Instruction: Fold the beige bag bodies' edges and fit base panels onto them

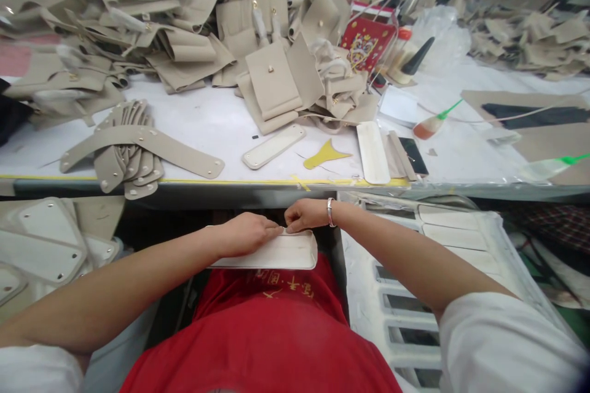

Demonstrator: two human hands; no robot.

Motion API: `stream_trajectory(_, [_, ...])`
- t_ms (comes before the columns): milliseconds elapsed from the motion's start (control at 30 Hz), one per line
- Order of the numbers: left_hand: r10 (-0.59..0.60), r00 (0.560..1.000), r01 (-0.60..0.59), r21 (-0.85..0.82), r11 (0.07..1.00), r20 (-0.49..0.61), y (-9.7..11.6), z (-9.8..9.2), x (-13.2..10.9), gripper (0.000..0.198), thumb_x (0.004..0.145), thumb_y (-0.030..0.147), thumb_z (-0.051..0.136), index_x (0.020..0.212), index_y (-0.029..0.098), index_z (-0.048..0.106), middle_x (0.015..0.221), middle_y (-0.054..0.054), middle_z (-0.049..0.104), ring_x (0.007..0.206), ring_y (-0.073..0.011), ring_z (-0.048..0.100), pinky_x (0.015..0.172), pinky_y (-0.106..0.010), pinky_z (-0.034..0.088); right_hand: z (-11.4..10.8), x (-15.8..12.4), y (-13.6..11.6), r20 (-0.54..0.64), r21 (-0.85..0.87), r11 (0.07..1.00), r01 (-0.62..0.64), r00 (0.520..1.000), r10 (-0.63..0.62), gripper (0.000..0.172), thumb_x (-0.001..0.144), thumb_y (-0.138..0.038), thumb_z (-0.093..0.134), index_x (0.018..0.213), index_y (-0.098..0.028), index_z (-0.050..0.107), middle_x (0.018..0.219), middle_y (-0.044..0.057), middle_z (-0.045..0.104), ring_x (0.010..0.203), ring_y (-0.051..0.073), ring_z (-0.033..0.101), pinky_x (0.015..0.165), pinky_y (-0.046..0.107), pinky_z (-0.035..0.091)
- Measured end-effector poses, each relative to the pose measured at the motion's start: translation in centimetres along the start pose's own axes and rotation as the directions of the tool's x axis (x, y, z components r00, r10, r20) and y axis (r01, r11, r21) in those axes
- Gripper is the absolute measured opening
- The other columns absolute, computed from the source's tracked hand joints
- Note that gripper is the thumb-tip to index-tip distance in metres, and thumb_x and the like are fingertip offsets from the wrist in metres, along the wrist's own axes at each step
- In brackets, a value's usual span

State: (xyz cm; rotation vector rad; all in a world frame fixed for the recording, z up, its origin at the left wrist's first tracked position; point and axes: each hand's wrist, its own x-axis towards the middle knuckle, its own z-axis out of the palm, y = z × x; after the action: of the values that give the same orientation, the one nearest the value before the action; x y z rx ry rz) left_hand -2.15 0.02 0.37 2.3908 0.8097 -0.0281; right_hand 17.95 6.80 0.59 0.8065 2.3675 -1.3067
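Observation:
A long, white leather-like panel (290, 252) with rounded corners and a raised rim lies across my lap. My left hand (246, 233) rests over its left part, fingers together and pressed to the far edge, holding the panel. At that same edge, beside the left fingertips, my right hand (306, 215) is curled in a pinch on the rim. A silver bracelet (330, 212) circles the right wrist. The undersides of both hands are hidden.
Ahead is a white-covered table (198, 116) with heaped beige bag parts (271, 77), stacked beige straps (138, 150), another white panel (274, 146) and a yellow piece (326, 155). A slatted white rack (410, 313) stands at right; white pieces (50, 239) lie at left.

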Motion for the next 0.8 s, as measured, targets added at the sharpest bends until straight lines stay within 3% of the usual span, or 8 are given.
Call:
stream_trajectory(200, [0.051, 0.994, -0.044, -0.075, 0.996, 0.094, -2.4, -1.9, -2.7, 0.039, 0.085, 0.02, 0.037, 0.119, 0.02, 0.056, 0.125, -0.006, 0.056, 0.109, -0.0194, 0.055, 0.093, -0.023, 0.035, -0.4, 2.4, -0.1, 0.177, 0.157, 0.988, 0.009, 0.984, -0.037, 0.029, 0.073, -0.04, 0.058, 0.062, -0.016, 0.047, 0.054, -0.007, 0.044, 0.052, 0.006, 0.037, 0.051, 0.021, 0.029])
stream_trajectory(400, [-0.031, 0.997, 0.043, -0.173, 0.984, 0.068, -4.3, -2.2, -5.6, 0.04, 0.085, 0.023, 0.041, 0.122, 0.02, 0.055, 0.126, -0.005, 0.055, 0.108, -0.0186, 0.055, 0.094, -0.023, 0.036, -0.8, 5.8, -1.5, 0.25, 0.183, 0.982, 0.044, 0.964, -0.09, 0.03, 0.071, -0.041, 0.06, 0.063, -0.015, 0.049, 0.055, -0.007, 0.044, 0.054, 0.007, 0.038, 0.053, 0.021, 0.029])
stream_trajectory(667, [-0.008, 0.997, 0.013, -0.069, 0.998, 0.074, -6.7, -1.9, -9.0, 0.041, 0.087, 0.025, 0.038, 0.126, 0.024, 0.051, 0.129, -0.004, 0.053, 0.108, -0.0188, 0.055, 0.092, -0.022, 0.037, -1.2, 11.2, -4.8, 0.349, 0.11, 0.989, 0.102, 0.928, -0.135, 0.031, 0.07, -0.042, 0.062, 0.061, -0.015, 0.05, 0.052, -0.008, 0.042, 0.053, 0.005, 0.035, 0.054, 0.021, 0.029])
stream_trajectory(800, [0.013, 1.0, -0.013, -0.021, 1.0, 0.02, -7.2, -1.8, -11.0, 0.041, 0.085, 0.018, 0.041, 0.124, 0.024, 0.053, 0.126, -0.004, 0.056, 0.107, -0.0169, 0.056, 0.09, -0.02, 0.04, -0.9, 14.1, -6.6, 0.355, 0.112, 0.984, 0.141, 0.919, -0.172, 0.031, 0.069, -0.041, 0.063, 0.06, -0.015, 0.049, 0.052, -0.008, 0.042, 0.053, 0.006, 0.037, 0.053, 0.021, 0.029])
